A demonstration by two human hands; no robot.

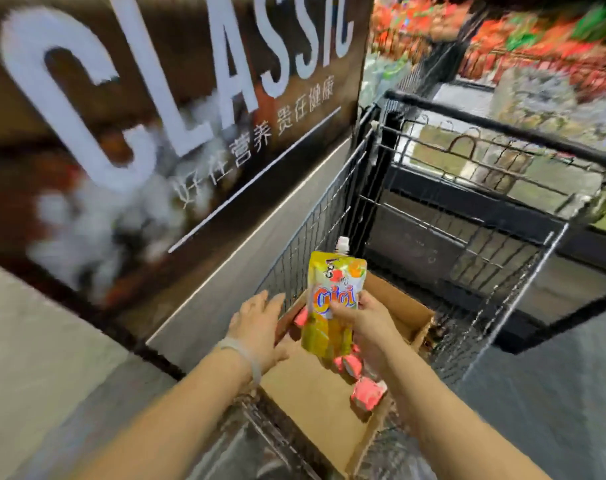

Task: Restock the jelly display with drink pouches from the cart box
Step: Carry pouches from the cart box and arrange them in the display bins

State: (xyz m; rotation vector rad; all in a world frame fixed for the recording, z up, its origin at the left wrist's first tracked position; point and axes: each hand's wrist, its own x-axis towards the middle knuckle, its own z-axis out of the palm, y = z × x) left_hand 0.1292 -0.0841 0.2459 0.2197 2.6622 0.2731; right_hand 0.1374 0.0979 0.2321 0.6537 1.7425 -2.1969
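Item: yellow drink pouch (332, 303), white spout cap uppermost, label reading "Cici". Location: held upright above the cardboard box (315, 396) in the wire shopping cart (467, 265); clear of the box floor

Holder: right hand (367, 327). Thumb across the front of the pouch at mid-height, fingers wrapped behind it; forearm reaches in from lower right, wrist angled slightly inward

Left hand (260, 323): fingers straight and spread, gripping nothing, palm turned toward the pouch and just beside the box's left wall; contact with the flap cannot be told. Pale band (242, 351) on the wrist. The two hands stand near each other, the pouch between them

Remaining stock in box: pink pouches (360, 379), a few, lying low along the right side; one pink edge shows behind the held pouch

Surroundings: brown "CLASSIC" panel (156, 116) at left; blurred red and green goods (502, 32) on shelves beyond the cart. Jelly display not identifiable in view

Handling note, as judgement: the step is lifting one pouch out for shelving. Keep the pinch on the body, not the spout; lift clear of the box wall and cart wire before turning; bring the free hand under the base if the pouch sags
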